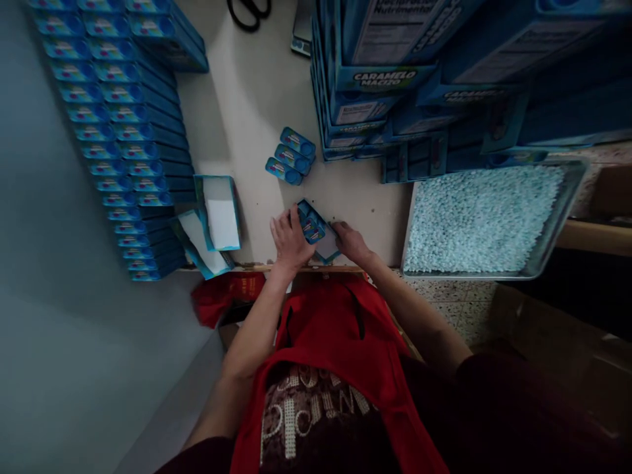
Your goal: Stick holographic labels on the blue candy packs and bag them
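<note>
Near the table's front edge, a small open blue carton (311, 222) with several small blue candy tins inside is tilted in front of me. My left hand (290, 238) is closed around its left side, fingers along the edge. At the lower right, a pale, blue-edged lid or flap (326, 246) adjoins the carton; I cannot tell whether they are joined. My right hand (350, 242) grips the edge of that pale piece, with the fingertips partly hidden. Just beyond the carton, three blue candy tins (292, 158) lie side by side on the table (257, 217).
Tall stacks of blue tins or cartons (143, 125) line the left. Two white-bottomed open cartons (220, 210) lie beside them. Large blue boxes (385, 79) rise at the right, behind a metal tray (543, 260) of pale blue candies (484, 217). Black-handled scissors (251, 26) lie at the back.
</note>
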`<control>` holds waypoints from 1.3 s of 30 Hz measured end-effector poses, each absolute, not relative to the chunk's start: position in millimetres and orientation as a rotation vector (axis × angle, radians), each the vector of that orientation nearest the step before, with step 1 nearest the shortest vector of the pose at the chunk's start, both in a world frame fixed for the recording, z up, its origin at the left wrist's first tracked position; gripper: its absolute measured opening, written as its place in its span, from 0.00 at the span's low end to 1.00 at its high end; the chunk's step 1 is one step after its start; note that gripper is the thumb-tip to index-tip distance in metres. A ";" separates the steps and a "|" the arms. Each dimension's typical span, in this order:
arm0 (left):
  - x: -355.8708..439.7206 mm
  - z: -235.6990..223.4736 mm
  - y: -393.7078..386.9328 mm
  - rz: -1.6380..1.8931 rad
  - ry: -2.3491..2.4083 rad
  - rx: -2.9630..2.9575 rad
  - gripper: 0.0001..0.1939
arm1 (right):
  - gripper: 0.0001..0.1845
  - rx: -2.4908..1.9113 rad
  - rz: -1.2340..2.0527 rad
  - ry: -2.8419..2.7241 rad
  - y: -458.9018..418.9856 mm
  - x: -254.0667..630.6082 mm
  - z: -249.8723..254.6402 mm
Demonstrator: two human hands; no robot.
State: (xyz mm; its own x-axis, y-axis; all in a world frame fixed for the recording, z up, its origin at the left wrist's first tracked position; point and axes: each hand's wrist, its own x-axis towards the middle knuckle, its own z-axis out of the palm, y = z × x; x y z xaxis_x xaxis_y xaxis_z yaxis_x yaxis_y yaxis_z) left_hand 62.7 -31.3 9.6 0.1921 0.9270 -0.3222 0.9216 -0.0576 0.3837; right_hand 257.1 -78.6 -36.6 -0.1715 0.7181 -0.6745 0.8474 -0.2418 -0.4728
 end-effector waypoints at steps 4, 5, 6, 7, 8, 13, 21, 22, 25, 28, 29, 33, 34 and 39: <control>69.0 4.7 -33.8 0.017 1.782 1.920 0.55 | 0.32 1.929 -1.355 1.848 -76.7 250.6 -37.9; 65.1 5.1 -30.5 0.014 1.793 1.906 0.58 | 0.31 1.932 -1.350 1.853 -75.8 249.9 -37.5; 58.7 6.9 -24.5 0.019 1.794 1.891 0.61 | 0.30 1.935 -1.348 1.859 -74.8 250.2 -36.9; 49.9 10.3 -15.2 0.033 1.772 1.885 0.64 | 0.29 1.936 -1.347 1.867 -73.9 251.6 -36.2; 39.7 15.3 -2.2 0.056 1.727 1.897 0.66 | 0.27 1.936 -1.353 1.879 -73.1 254.2 -35.8; 11.1 51.3 103.9 0.055 1.315 2.271 0.55 | 0.33 2.043 -1.426 1.872 -75.0 274.1 -38.7; 79.1 32.3 204.3 -0.400 0.580 2.554 0.53 | 0.30 2.345 -1.474 1.896 -96.9 279.2 -47.6; 80.2 27.9 204.5 -0.446 0.576 2.554 0.54 | 0.29 2.391 -1.475 1.881 -100.0 279.4 -49.7; 72.0 22.2 196.5 -0.474 0.611 2.576 0.54 | 0.27 2.530 -1.463 1.831 -107.0 281.1 -56.9; 63.1 22.4 187.1 -0.444 0.623 2.660 0.55 | 0.25 2.616 -1.436 1.773 -107.2 283.1 -60.7; 62.4 22.2 186.1 -0.447 0.627 2.678 0.55 | 0.25 2.639 -1.423 1.755 -105.1 283.6 -60.1; 67.4 22.8 195.4 -0.472 0.592 2.619 0.55 | 0.21 2.746 -1.239 1.859 -81.1 280.4 -43.4; 67.9 25.3 198.8 -0.467 0.567 2.602 0.54 | 0.21 2.752 -1.185 1.960 -70.2 277.2 -36.1; 47.4 53.2 185.7 -0.346 0.707 2.562 0.52 | 0.24 2.524 -1.097 2.529 9.8 243.5 -7.7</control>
